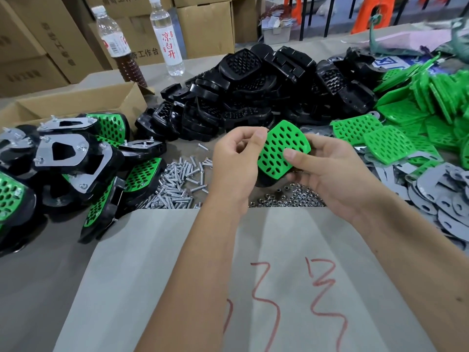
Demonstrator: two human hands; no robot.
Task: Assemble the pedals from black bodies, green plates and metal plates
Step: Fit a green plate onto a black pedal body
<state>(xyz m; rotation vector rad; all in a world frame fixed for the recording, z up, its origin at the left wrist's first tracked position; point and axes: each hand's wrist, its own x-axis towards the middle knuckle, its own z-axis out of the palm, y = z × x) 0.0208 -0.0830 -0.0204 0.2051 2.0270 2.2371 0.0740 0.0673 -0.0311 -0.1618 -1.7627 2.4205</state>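
Note:
A green perforated plate [280, 147] lies on a black pedal body [264, 183], held above the table's middle. My right hand [327, 171] grips the pair from the right, thumb pressing on the green plate. My left hand [236, 161] holds the left edge, thumb and fingers curled near the plate's top corner. Most of the black body is hidden behind the plate and my hands. A heap of black bodies [253, 92] lies behind, green plates [406, 118] at the right, grey metal plates [436, 194] at the right front.
Assembled pedals [71, 161] pile up at the left beside a cardboard box [76, 102]. Screws [177, 181] and nuts [289, 198] lie below my hands. Two bottles [167, 34] stand at the back. A grey sheet with red marks [253, 275] covers the front.

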